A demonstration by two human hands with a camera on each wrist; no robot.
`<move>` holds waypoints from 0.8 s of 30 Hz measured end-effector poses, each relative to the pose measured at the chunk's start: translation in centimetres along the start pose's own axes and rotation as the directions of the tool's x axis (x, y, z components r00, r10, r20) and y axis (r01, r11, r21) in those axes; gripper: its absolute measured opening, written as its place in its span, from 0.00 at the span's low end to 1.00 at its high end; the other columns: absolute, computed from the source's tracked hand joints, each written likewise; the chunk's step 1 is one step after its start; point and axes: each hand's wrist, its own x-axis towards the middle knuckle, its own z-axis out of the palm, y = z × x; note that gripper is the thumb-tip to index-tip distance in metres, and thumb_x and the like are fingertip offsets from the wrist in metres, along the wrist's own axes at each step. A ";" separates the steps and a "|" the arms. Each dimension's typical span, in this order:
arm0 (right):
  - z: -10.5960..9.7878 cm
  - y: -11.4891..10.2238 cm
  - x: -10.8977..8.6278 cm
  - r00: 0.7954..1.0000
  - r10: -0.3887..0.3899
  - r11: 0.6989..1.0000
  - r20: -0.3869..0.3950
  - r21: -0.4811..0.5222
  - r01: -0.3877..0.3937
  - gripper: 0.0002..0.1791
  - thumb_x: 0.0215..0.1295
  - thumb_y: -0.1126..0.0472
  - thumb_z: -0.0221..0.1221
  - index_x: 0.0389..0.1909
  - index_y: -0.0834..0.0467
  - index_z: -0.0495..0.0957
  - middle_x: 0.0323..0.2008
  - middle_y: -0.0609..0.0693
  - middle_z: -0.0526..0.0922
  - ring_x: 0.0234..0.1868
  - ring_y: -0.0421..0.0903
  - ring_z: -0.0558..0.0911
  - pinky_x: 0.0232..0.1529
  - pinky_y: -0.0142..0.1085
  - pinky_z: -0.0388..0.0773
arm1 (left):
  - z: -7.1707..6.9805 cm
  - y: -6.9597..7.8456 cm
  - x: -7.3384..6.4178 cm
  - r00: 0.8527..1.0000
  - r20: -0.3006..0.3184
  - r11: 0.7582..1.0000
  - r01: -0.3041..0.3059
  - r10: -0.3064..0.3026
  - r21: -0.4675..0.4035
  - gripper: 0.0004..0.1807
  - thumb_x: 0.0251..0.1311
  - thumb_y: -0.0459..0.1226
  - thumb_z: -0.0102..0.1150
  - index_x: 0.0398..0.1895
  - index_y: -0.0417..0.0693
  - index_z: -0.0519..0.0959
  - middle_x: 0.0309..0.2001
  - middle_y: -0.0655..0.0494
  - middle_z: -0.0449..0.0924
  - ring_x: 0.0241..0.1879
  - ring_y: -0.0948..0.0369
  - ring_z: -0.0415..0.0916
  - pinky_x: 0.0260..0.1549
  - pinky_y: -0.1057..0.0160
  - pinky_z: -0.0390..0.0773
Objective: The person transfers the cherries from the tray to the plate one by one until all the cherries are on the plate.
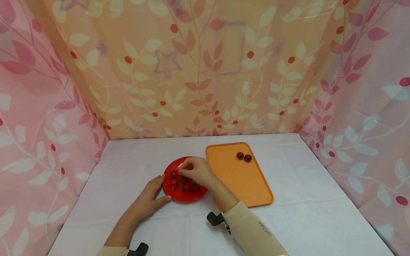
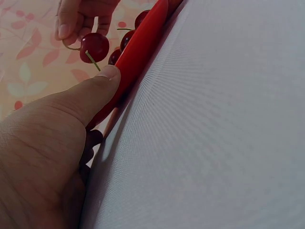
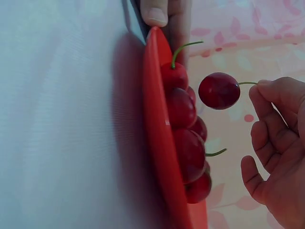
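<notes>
My right hand [image 1: 199, 171] is over a round red plate [image 1: 185, 200] and pinches a dark red cherry [image 3: 219, 90] by its green stem. In the right wrist view this cherry hangs in the air, apart from the others. Several cherries [image 3: 189, 155] lie on the plate, some with stems showing. My left hand [image 1: 150, 196] rests against the plate's left edge, thumb and fingers spread along the rim. The left wrist view shows its thumb [image 2: 97, 90] touching the rim; its other fingers are mostly hidden there.
An orange rectangular tray [image 1: 245, 188] lies right of the plate, partly under my right forearm. Two dark cherries [image 1: 244, 156] sit near its far right corner. A white cloth [image 1: 304, 199] covers the table, with patterned curtains [image 1: 205, 71] at the back and both sides.
</notes>
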 end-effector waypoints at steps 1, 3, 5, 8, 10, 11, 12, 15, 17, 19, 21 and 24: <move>0.1 0.1 0.0 1.000 0.009 1.000 0.008 0.008 -0.009 0.02 0.63 0.55 0.71 0.32 0.45 0.87 0.31 0.40 0.84 0.35 0.40 0.79 0.33 0.31 0.80 | 0.0 0.0 0.0 1.000 0.001 1.000 0.001 -0.001 0.000 0.52 0.62 0.58 0.67 0.83 0.53 0.54 0.81 0.48 0.53 0.80 0.45 0.46 0.71 0.31 0.58; 0.3 0.3 -0.1 0.999 0.026 1.000 0.023 0.013 -0.026 0.02 0.63 0.55 0.71 0.32 0.46 0.88 0.30 0.40 0.84 0.35 0.40 0.79 0.33 0.31 0.80 | 0.0 0.1 0.0 1.000 0.001 1.000 0.001 -0.001 0.002 0.51 0.62 0.58 0.67 0.83 0.53 0.54 0.81 0.48 0.53 0.80 0.45 0.46 0.71 0.31 0.58; 0.4 0.5 -0.2 0.999 0.041 0.999 0.033 0.020 -0.041 0.02 0.64 0.55 0.71 0.33 0.47 0.88 0.31 0.39 0.84 0.35 0.39 0.79 0.34 0.31 0.81 | 0.0 0.1 0.0 1.000 -0.001 1.000 -0.004 0.004 0.000 0.51 0.62 0.58 0.67 0.83 0.52 0.54 0.81 0.48 0.53 0.80 0.45 0.46 0.71 0.31 0.58; 0.5 0.9 -0.3 0.998 0.047 0.998 0.038 0.033 -0.048 0.02 0.64 0.55 0.71 0.34 0.47 0.88 0.31 0.39 0.85 0.36 0.40 0.81 0.35 0.32 0.83 | 0.0 0.1 0.0 1.000 -0.003 1.000 -0.013 0.013 -0.001 0.51 0.62 0.59 0.66 0.82 0.52 0.54 0.81 0.48 0.54 0.80 0.45 0.47 0.71 0.31 0.57; 0.5 1.3 -0.3 0.998 0.048 0.998 0.041 0.049 -0.050 0.02 0.64 0.55 0.71 0.34 0.49 0.88 0.31 0.40 0.86 0.37 0.40 0.82 0.37 0.32 0.84 | 0.0 0.1 0.0 1.000 -0.003 1.000 -0.015 0.015 0.000 0.52 0.62 0.59 0.66 0.82 0.52 0.54 0.81 0.48 0.54 0.80 0.45 0.47 0.71 0.31 0.58; 0.5 1.4 -0.4 0.998 0.050 0.997 0.042 0.052 -0.052 0.02 0.64 0.55 0.71 0.34 0.49 0.88 0.32 0.40 0.86 0.37 0.40 0.82 0.37 0.32 0.84 | 0.0 0.1 0.0 1.000 -0.002 1.000 -0.013 0.013 -0.002 0.52 0.62 0.59 0.66 0.82 0.52 0.54 0.81 0.48 0.54 0.80 0.45 0.47 0.71 0.31 0.58; 0.4 1.5 -0.4 0.998 0.050 0.997 0.043 0.053 -0.053 0.02 0.64 0.55 0.71 0.35 0.49 0.88 0.32 0.39 0.86 0.38 0.40 0.82 0.38 0.32 0.84 | 0.0 0.1 0.0 1.000 -0.001 1.000 -0.010 0.010 -0.003 0.52 0.62 0.59 0.66 0.83 0.52 0.54 0.81 0.49 0.54 0.80 0.45 0.47 0.71 0.31 0.58; 0.2 1.8 -0.6 0.997 0.059 0.998 0.044 0.034 -0.060 0.03 0.64 0.55 0.71 0.35 0.49 0.88 0.34 0.39 0.86 0.41 0.40 0.81 0.39 0.32 0.84 | 0.1 0.0 0.0 1.000 0.003 1.000 -0.004 0.004 -0.001 0.52 0.62 0.59 0.66 0.83 0.52 0.54 0.81 0.48 0.54 0.80 0.45 0.47 0.71 0.31 0.59; 0.1 2.0 -0.7 0.997 0.068 0.998 0.042 0.005 -0.068 0.02 0.64 0.55 0.71 0.35 0.49 0.89 0.35 0.38 0.85 0.42 0.40 0.80 0.40 0.31 0.83 | 0.1 0.0 0.1 1.000 0.005 1.000 0.003 -0.002 -0.002 0.51 0.62 0.59 0.67 0.83 0.53 0.54 0.81 0.48 0.54 0.80 0.46 0.47 0.71 0.31 0.58; -0.1 2.1 -0.8 0.996 0.077 0.997 0.040 -0.022 -0.076 0.02 0.64 0.56 0.71 0.36 0.49 0.88 0.35 0.38 0.84 0.43 0.41 0.79 0.40 0.31 0.83 | 0.1 0.0 0.1 1.000 0.006 1.000 0.007 -0.007 -0.002 0.51 0.62 0.58 0.67 0.83 0.53 0.54 0.81 0.49 0.54 0.80 0.46 0.47 0.71 0.32 0.58; -0.2 2.2 -0.8 0.996 0.083 0.995 0.034 -0.051 -0.081 0.02 0.64 0.56 0.70 0.36 0.49 0.88 0.35 0.38 0.84 0.44 0.41 0.79 0.41 0.31 0.82 | 0.1 0.0 0.1 1.000 0.006 1.000 0.008 -0.008 -0.002 0.52 0.62 0.58 0.67 0.83 0.53 0.54 0.81 0.49 0.53 0.80 0.46 0.46 0.71 0.32 0.58; -0.3 2.2 -1.0 0.996 0.088 0.992 0.021 -0.097 -0.085 0.02 0.64 0.56 0.70 0.35 0.49 0.88 0.33 0.37 0.84 0.43 0.40 0.78 0.39 0.30 0.82 | 0.1 0.0 0.1 1.000 0.003 1.000 0.010 -0.010 -0.005 0.51 0.62 0.58 0.67 0.83 0.53 0.54 0.81 0.49 0.53 0.80 0.46 0.46 0.71 0.32 0.58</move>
